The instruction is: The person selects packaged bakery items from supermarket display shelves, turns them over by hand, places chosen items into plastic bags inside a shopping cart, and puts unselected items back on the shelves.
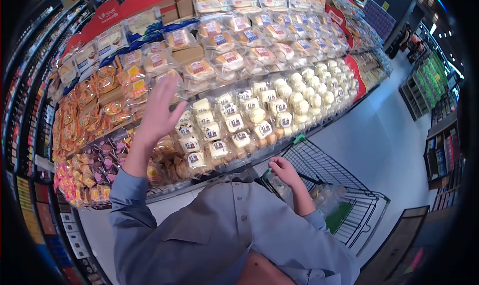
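My left hand point(162, 108) is raised over the display with its fingers stretched out and nothing in it. Behind it and around it lie packaged breads point(198, 69) in clear wrap and orange-wrapped pastries point(111, 107). Just right of my left wrist are rows of white-topped packaged cakes point(212, 132). Lower and to the right, my right hand point(285, 172) has its fingers curled at the near edge of a shopping cart point(344, 178) and appears to grip it. The exact contact under the fingers is partly hidden. Clear plastic bags point(327, 195) lie in the cart.
Purple-wrapped sweets point(107, 155) fill the display's lower left. Round cream-coloured packaged items point(309, 93) stand to its right. Red sign boards point(109, 14) rise at the back. Packed shelves point(25, 115) line the left side. A pale floor point(344, 128) runs along the right, with green shelving point(424, 83) beyond.
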`<action>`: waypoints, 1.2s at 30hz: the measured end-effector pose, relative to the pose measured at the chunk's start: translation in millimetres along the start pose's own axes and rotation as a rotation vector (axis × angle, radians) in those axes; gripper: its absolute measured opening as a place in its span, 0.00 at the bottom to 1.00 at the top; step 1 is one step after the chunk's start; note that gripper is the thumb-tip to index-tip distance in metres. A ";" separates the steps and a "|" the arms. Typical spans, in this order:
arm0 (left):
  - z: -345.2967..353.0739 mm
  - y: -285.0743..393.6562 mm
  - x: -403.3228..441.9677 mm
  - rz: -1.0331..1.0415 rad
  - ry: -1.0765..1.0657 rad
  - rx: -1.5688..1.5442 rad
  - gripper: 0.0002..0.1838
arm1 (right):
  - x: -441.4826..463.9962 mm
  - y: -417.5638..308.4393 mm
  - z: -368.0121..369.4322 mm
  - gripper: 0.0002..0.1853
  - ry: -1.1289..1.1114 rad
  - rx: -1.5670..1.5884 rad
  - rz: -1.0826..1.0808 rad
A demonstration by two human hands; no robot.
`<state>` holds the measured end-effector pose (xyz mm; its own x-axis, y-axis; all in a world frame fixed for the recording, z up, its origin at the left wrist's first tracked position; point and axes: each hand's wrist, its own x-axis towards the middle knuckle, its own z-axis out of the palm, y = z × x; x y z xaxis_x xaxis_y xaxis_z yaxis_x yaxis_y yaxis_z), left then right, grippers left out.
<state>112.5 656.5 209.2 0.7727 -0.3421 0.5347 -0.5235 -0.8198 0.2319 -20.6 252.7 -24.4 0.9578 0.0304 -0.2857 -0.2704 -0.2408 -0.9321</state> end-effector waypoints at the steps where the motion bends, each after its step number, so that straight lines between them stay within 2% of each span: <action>1: 5.6 23.4 -1.5 0.018 -0.032 -0.017 0.36 | -0.9 9.0 -2.4 0.21 -0.029 -0.250 -0.092; 3: 17.4 62.9 -9.1 0.215 -0.491 -0.334 0.38 | -6.2 11.5 -10.1 0.26 -0.093 -0.629 0.004; 5: 35.8 87.0 -27.3 0.035 -0.927 -0.488 0.39 | -17.1 20.4 -18.9 0.26 -0.130 -0.755 0.124; 7: 66.4 99.9 -50.2 0.069 -1.097 -0.465 0.37 | -27.6 49.5 -29.2 0.25 -0.078 -0.726 0.175; 9: 91.0 115.6 -66.3 -0.299 -1.123 -0.719 0.36 | -42.5 66.4 -39.8 0.24 -0.023 -0.709 0.234; 10: 101.7 121.9 -72.9 -0.305 -1.169 -0.730 0.36 | -51.1 74.2 -43.5 0.24 -0.034 -0.691 0.278; 13: 129.8 135.0 -87.8 -0.120 -1.074 -0.605 0.34 | -67.4 100.0 -53.5 0.22 0.010 -0.684 0.365; 14: 144.6 132.1 -95.0 -0.055 -1.117 -0.584 0.33 | -72.6 115.6 -53.8 0.21 0.031 -0.680 0.352; 16: 169.4 147.2 -100.2 -0.076 -1.160 -0.590 0.32 | -76.1 137.7 -55.7 0.19 0.025 -0.652 0.368; 17: 186.3 156.8 -103.0 -0.086 -1.184 -0.589 0.32 | -73.2 145.9 -55.1 0.19 0.017 -0.638 0.387; 18: 236.0 173.3 -127.0 0.033 -1.106 -0.547 0.31 | -77.5 159.5 -52.0 0.19 -0.001 -0.590 0.395; 20: 261.7 213.3 -123.9 0.015 -1.232 -0.561 0.30 | -72.4 170.9 -44.1 0.19 -0.017 -0.543 0.400; 23: 333.2 236.4 -159.2 0.044 -1.199 -0.487 0.30 | -68.1 185.4 -32.9 0.20 0.032 -0.460 0.327; 25: 366.7 243.9 -169.6 -0.016 -1.274 -0.275 0.31 | -66.3 186.7 -27.5 0.20 0.062 -0.408 0.346; 26: 374.3 245.4 -172.8 -0.011 -1.281 -0.276 0.31 | -66.8 183.5 -28.1 0.21 0.035 -0.398 0.398; 29: 382.2 247.4 -175.8 -0.050 -1.303 -0.333 0.27 | -65.4 206.3 -23.9 0.21 0.067 -0.344 0.369; 31: 378.2 251.7 -173.9 -0.144 -1.342 -0.727 0.26 | -61.8 216.8 -23.0 0.22 0.071 -0.332 0.388; 36: 339.5 287.3 -156.6 -0.289 -1.447 -0.990 0.26 | -33.5 280.5 -17.6 0.24 -0.031 -0.374 0.418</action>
<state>-37.0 318.7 -83.7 0.2531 -0.7915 -0.5563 0.0959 -0.5517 0.8285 -126.8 167.0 -272.5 0.7717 -0.1148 -0.6255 -0.5684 -0.5658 -0.5974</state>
